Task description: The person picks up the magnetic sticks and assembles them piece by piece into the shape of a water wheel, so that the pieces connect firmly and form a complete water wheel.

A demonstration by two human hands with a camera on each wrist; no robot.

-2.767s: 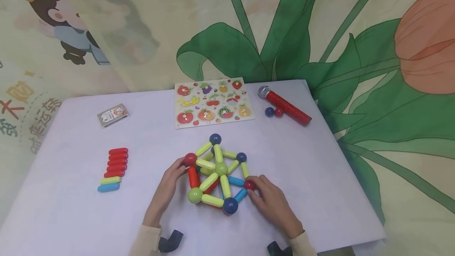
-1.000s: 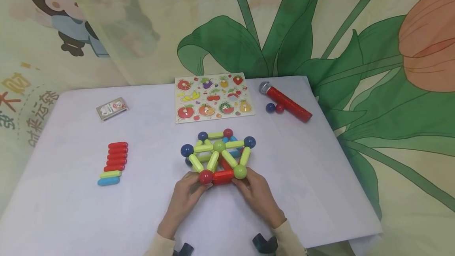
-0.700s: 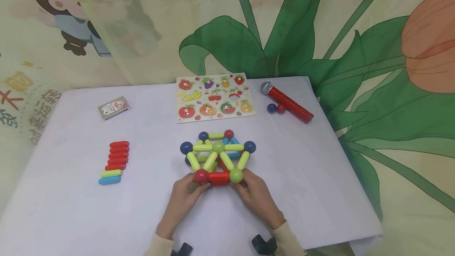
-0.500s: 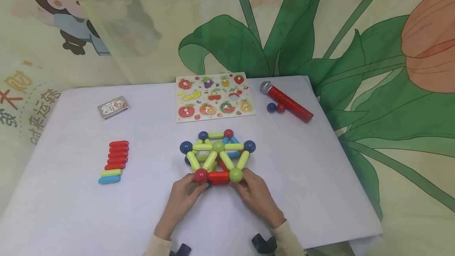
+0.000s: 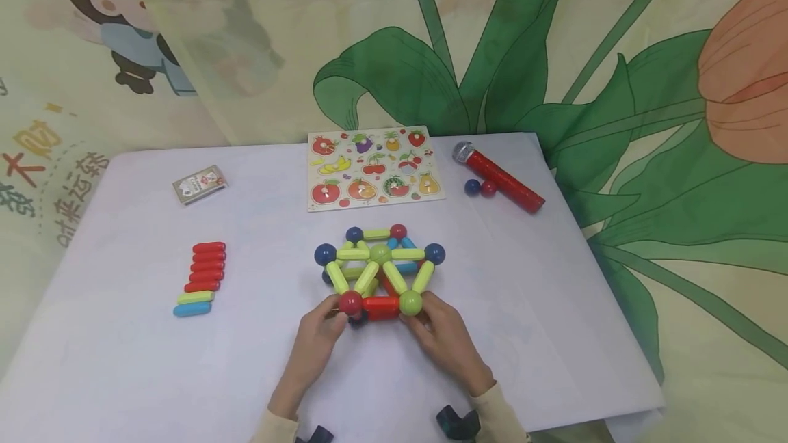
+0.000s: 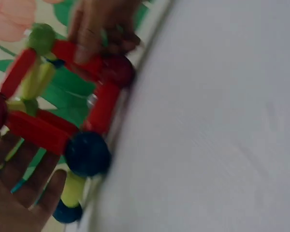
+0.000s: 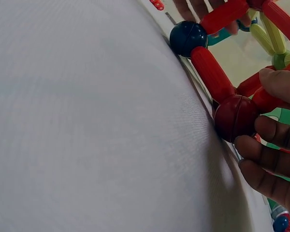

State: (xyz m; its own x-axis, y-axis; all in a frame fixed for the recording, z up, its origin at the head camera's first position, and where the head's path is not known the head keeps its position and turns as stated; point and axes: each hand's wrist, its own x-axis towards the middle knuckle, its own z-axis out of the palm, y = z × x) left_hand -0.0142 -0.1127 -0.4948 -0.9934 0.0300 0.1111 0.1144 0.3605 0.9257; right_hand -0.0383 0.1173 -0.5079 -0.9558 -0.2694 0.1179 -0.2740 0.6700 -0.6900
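A ball-and-stick construction toy model (image 5: 369, 255) of yellow-green, red and blue sticks and coloured balls stands at the middle of the table. My left hand (image 5: 314, 344) is at its near left corner, by a red ball (image 5: 351, 303) above a dark blue ball (image 6: 88, 153). In the left wrist view the left hand's fingers (image 6: 41, 186) are rather straight against a red stick (image 6: 38, 133). My right hand (image 5: 446, 340) grips the near right corner under a green ball (image 5: 410, 303). Its thumb lies on a red stick, its fingers curled by the lower red ball (image 7: 236, 118).
Several red sticks (image 5: 207, 266), a yellow-green stick (image 5: 195, 297) and a blue stick (image 5: 192, 309) lie in a row at left. Behind are a small box (image 5: 200, 184), a fruit puzzle board (image 5: 375, 169), a red microphone (image 5: 505, 180) and two loose balls (image 5: 480, 188).
The model has been turned, bringing a red-stick side to the front, and both hands moved to its near corners. Just now my left thumb has drawn back leftward, exposing the lower dark blue ball.
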